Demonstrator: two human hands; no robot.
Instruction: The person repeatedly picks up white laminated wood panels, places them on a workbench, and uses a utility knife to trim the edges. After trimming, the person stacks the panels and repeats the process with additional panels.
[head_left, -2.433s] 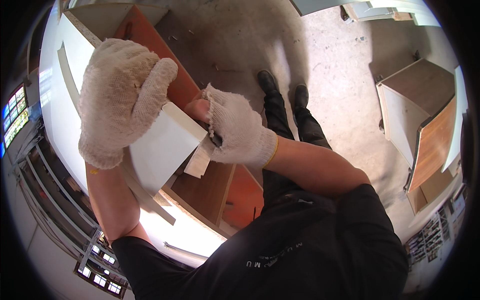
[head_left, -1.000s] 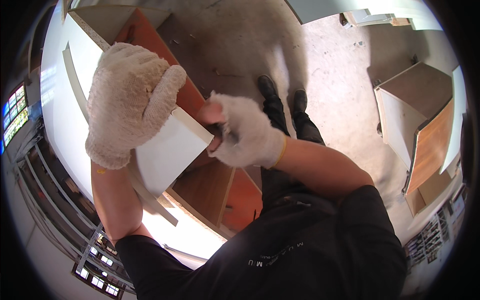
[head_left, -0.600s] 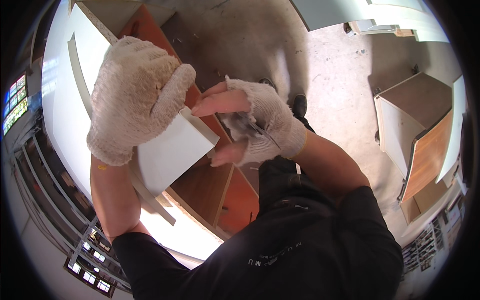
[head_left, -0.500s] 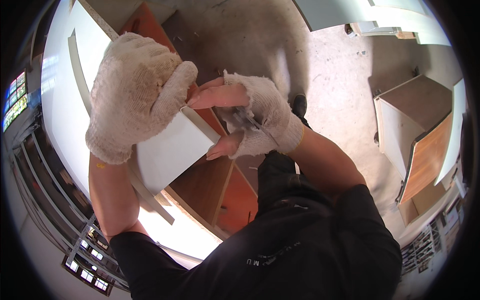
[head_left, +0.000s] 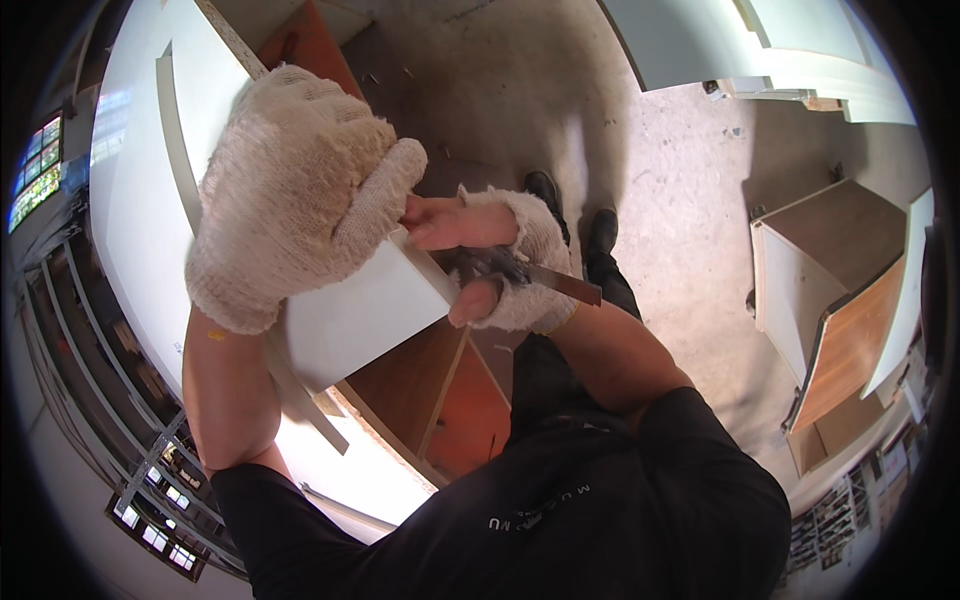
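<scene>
A white board (head_left: 372,318) with a pale narrow edge lies under my hands. My left hand (head_left: 295,205), in a thick off-white knitted glove, is closed over its far corner; the glove hides what the fingers hold. My right hand (head_left: 510,255) wears a similar glove with bare fingertips showing. Its fingers and thumb are at the board's right edge. Inside its curl is a flat, blade-like metal tool (head_left: 565,285), its brownish end sticking out past the wrist side; the grey part in the palm is blurred.
A larger white panel (head_left: 135,190) with a loose pale strip (head_left: 175,145) lies left. Brown (head_left: 405,375) and orange (head_left: 470,415) panels stand below the board. A wood-and-white cabinet (head_left: 830,250) stands on the floor at right, with white panels (head_left: 690,45) at top right.
Both hands appear slightly lower and farther right in the picture, as does the board. The tool in my right hand has turned, its flat brownish end now showing clearly.
</scene>
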